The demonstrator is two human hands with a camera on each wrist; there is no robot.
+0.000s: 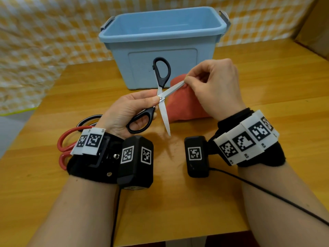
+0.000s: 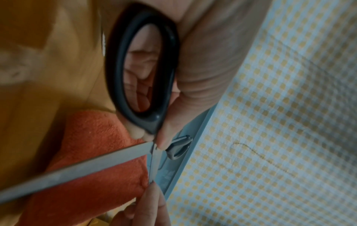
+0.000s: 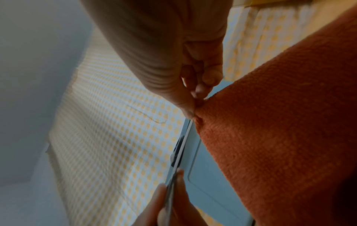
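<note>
Black-handled scissors (image 1: 161, 98) stand wide open above the table. My left hand (image 1: 154, 104) grips them at the pivot, its fingers curled round the lower handle (image 2: 119, 61). The other handle points up in front of the bin. One blade (image 2: 77, 169) slants down towards me. My right hand (image 1: 188, 81) pinches the tip of the other blade (image 3: 181, 146) together with a fold of the orange cloth (image 1: 183, 107). The cloth (image 3: 280, 122) puckers at the pinch and hangs under that hand down to the table.
An empty light-blue plastic bin (image 1: 178, 56) stands behind the hands on the wooden table (image 1: 267, 86). Red-handled scissors (image 1: 65, 139) and a black-and-white handle (image 1: 89, 119) lie beside my left wrist. Yellow checked fabric (image 1: 44, 41) hangs at the back.
</note>
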